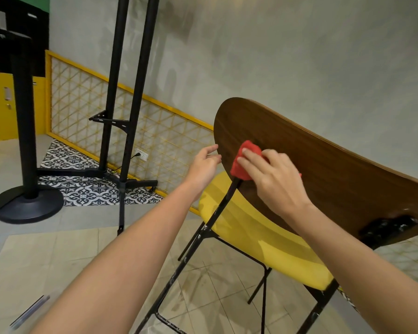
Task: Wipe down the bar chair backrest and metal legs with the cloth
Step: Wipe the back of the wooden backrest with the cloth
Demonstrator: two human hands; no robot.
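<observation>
So the bar chair (263, 237) is tipped toward the camera, and I'd guess it slides or topples if the wiping gets too pushy, since nothing's gripping it. Its wooden backrest (323, 165) looks dark and glossy above the yellow seat (251, 227), with scuffed black metal legs (179, 266) below. Right hand (273, 174) presses the red cloth (241, 165) flat against the backrest's left end, fingers clamped on it. Left hand (204, 165) hovers beside that edge, fingers loosely curled, empty.
</observation>
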